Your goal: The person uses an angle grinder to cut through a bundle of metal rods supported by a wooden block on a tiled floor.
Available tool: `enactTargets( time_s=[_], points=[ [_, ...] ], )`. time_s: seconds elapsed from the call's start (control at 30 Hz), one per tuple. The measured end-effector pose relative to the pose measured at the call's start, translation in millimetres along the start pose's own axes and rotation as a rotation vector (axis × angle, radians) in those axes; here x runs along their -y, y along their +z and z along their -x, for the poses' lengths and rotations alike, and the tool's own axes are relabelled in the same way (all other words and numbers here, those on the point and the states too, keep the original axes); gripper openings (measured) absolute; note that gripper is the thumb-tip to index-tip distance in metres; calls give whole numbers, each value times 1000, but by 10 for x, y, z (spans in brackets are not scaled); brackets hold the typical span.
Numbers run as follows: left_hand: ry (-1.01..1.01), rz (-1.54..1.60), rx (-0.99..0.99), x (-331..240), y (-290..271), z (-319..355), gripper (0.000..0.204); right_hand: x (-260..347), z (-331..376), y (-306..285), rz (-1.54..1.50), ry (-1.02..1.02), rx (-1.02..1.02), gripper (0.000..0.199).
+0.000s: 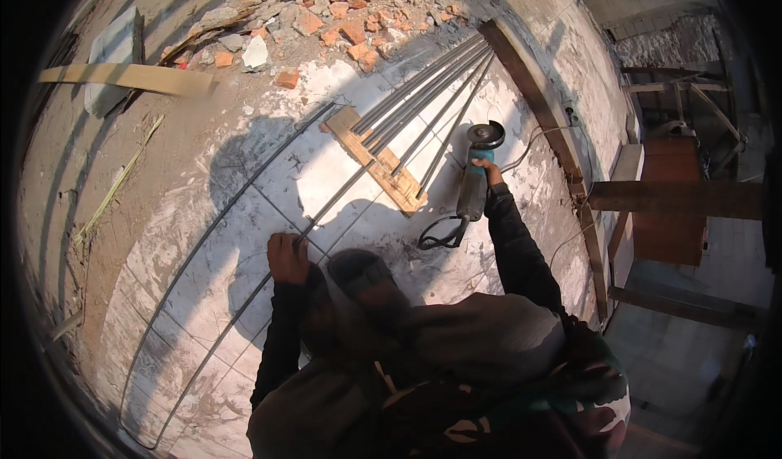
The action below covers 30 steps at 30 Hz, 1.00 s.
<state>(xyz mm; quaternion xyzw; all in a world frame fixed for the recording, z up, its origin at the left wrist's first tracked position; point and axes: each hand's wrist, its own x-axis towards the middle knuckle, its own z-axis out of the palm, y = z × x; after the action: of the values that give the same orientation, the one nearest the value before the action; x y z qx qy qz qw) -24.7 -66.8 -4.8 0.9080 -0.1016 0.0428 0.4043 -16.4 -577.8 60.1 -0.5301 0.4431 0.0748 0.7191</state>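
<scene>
Closed round a long steel rod (334, 198), my left hand (288, 259) rests low over the tiled floor. The rod runs up across a flat wooden plank (399, 184); its lower part continues to the bottom left, where it bends back in a hairpin. My right hand (489, 168) grips a teal and grey angle grinder (472, 190), its cutting disc and guard pointing away from me, to the right of the plank. Several more rods (428, 84) lie with their near ends on the plank and fan together at the far end.
A dark wooden beam (529, 80) borders the floor on the right, with the grinder's cord (538, 133) near it. Broken brick and rubble (350, 31) lie at the far side. A pale board (130, 78) and a grey slab (114, 48) are at the upper left.
</scene>
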Motion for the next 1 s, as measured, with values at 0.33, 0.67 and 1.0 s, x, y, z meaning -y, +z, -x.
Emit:
enactTargets(
  time_s=[0.33,0.67,1.0],
  points=[
    [-101,-161,97,344,-749,447,19,-178,-219,-205,-158,-12,22,51],
    [-230,-656,108,883,-1351,1283,21,-296,-128,-70,8,-37,-130,38],
    [23,-611,136,449,-1809,1207,21,-310,-281,-237,-51,-8,-175,34]
  ],
)
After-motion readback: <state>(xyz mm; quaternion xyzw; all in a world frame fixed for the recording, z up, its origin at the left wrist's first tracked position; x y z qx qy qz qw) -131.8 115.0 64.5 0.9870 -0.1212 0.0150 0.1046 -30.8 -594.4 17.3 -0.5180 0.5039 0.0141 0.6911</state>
